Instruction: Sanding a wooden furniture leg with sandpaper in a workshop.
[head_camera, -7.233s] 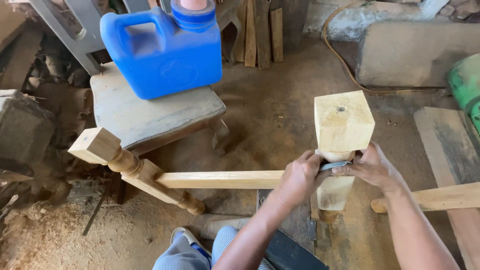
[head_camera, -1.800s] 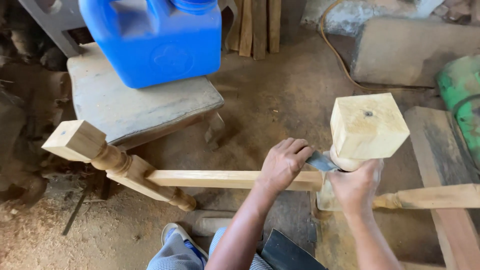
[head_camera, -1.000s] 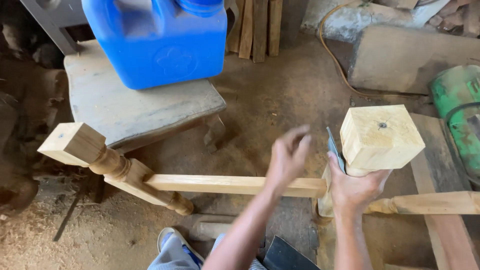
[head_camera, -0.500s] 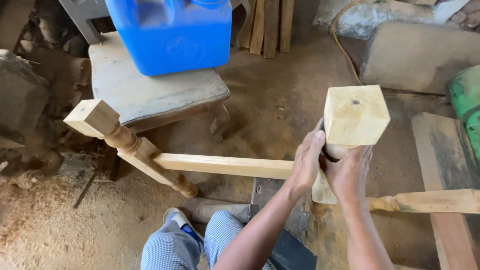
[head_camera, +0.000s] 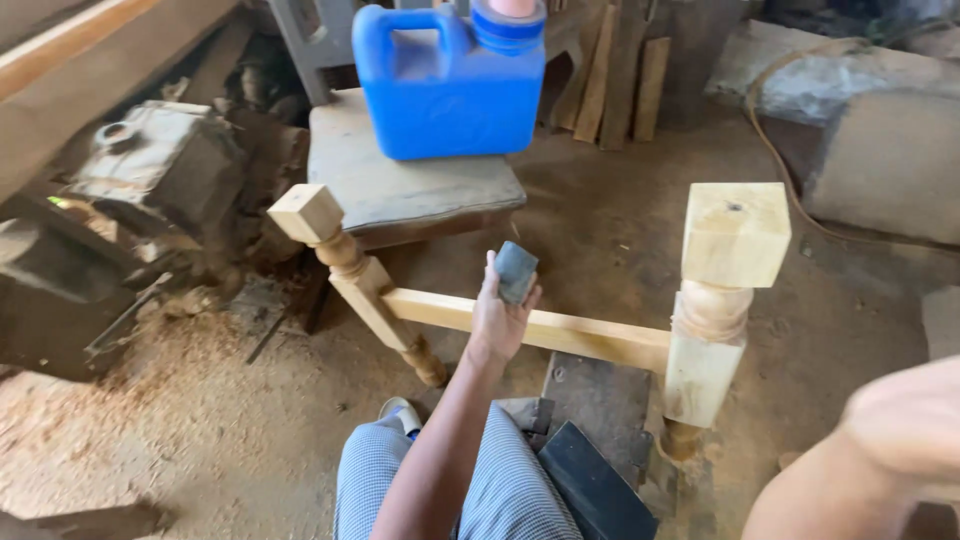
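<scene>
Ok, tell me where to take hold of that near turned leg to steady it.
Probably grip the near turned leg by its square top block, coming from above: its flat faces sit highest and clear, while the rounded neck below offers less purchase. The left hand holds a grey block.

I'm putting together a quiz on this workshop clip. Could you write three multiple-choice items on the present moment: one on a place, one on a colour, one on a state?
1. Where does the blue jug stand?
A. on the grey stool
B. on the dirt floor
C. on the wooden rail

2. What colour is the small block in the left hand?
A. bright red
B. dark grey
C. yellow

3. How does the left hand stand to the rail between the two turned legs?
A. flat on the floor
B. raised in front of it, gripping the block
C. wrapped round the right leg's square top

Answers: 1 A, the jug sits on the stool's seat; 2 B, the block looks dark grey; 3 B, fingers are closed round the block, lifted before the rail.
</scene>
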